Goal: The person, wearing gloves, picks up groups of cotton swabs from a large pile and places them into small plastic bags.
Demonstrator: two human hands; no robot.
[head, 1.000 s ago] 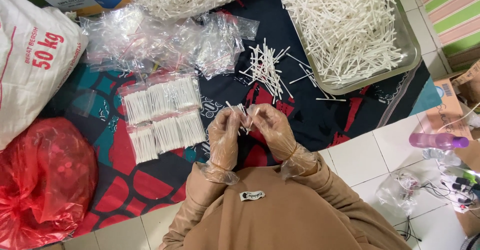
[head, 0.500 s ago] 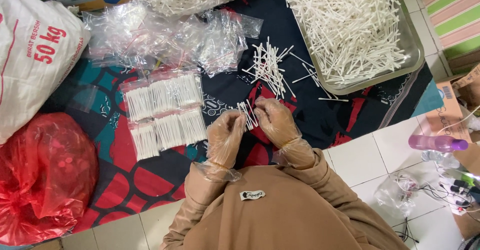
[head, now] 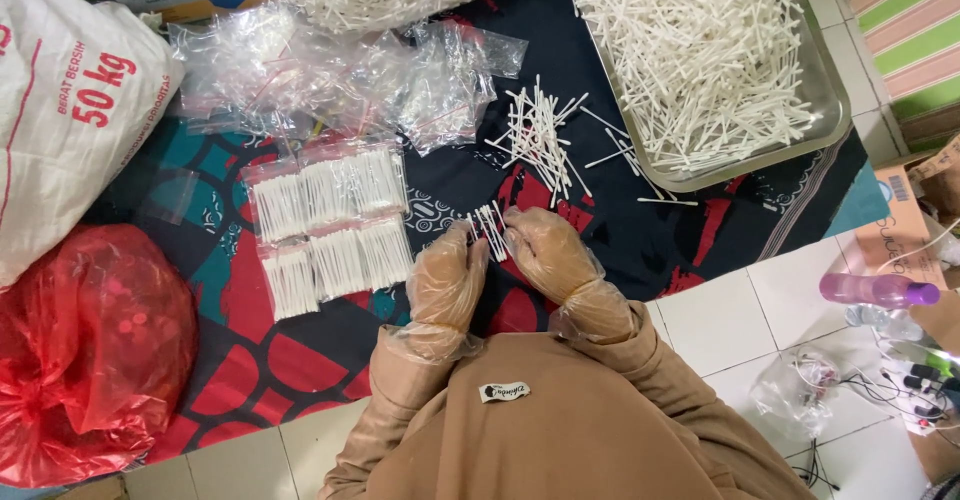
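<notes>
Both my hands wear thin clear plastic gloves. My left hand (head: pixel 447 280) and my right hand (head: pixel 548 253) together pinch a small bundle of white sticks (head: pixel 490 228) between the fingertips, just above a dark patterned cloth (head: pixel 620 230). A loose pile of the same white sticks (head: pixel 540 140) lies on the cloth just beyond my hands. To the left of my hands lie several small clear bags packed with sticks (head: pixel 330 220), set side by side in two rows.
A metal tray (head: pixel 835 125) heaped with white sticks sits at the upper right. Empty clear bags (head: pixel 330 70) lie at the top middle. A white sack (head: pixel 70 110) and a red plastic bag (head: pixel 90 350) stand left. A purple bottle (head: pixel 875 290) lies on the tiled floor at right.
My hands have stayed close together over the cloth, and the small bundle of sticks has shifted slightly between the fingertips.
</notes>
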